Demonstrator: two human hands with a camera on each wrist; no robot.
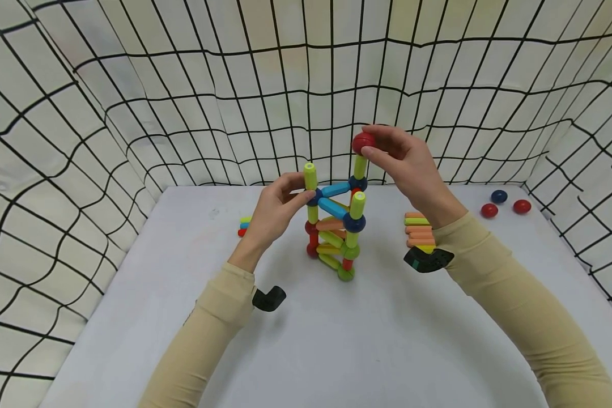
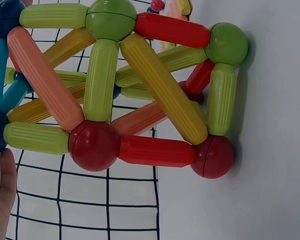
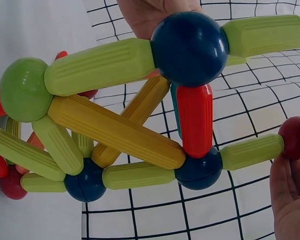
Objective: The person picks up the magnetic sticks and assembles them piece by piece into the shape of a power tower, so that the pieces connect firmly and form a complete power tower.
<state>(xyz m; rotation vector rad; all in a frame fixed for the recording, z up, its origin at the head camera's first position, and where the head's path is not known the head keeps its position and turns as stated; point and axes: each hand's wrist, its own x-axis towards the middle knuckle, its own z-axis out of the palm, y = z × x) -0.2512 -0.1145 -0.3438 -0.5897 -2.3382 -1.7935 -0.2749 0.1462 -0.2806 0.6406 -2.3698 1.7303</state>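
A tower of coloured rods and balls (image 1: 331, 236) stands upright on the table, with three light green rods rising from its top corners. My right hand (image 1: 408, 164) pinches a red ball (image 1: 363, 143) between thumb and fingers; in the right wrist view that ball (image 3: 294, 138) touches the end of a light green rod (image 3: 252, 151). My left hand (image 1: 277, 212) holds the tower's left upper corner, its thumb at a dark blue ball (image 1: 314, 197). In the left wrist view, the lower red and green balls (image 2: 212, 156) show beside the table surface.
Right of the tower lies a row of orange, green and yellow rods (image 1: 419, 229). Two red balls and a blue ball (image 1: 498, 196) sit at the far right. A few rods (image 1: 243, 225) lie behind my left wrist. Black netting over white sheeting (image 1: 265, 85) encloses the table.
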